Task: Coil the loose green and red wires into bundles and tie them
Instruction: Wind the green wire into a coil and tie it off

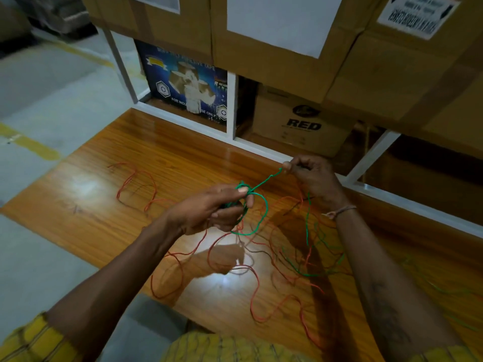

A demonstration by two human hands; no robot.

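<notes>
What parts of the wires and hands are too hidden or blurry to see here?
Head view, the only one:
- Green coil: its near side is hidden by the left hand.
- Green wire end: hidden inside the right hand pinch.
- Red wires: tangled and dim, so their number is unclear.
- Box label: blurred.

Bare forearms, yellow checked clothing

The left sleeve (34,340) is yellow with thin dark check lines and ends above the elbow; the same yellow fabric shows at the torso (224,348) and at the right sleeve edge (444,355). A thin thread band (339,211), knotted with a short loose end, circles the right wrist.
</notes>
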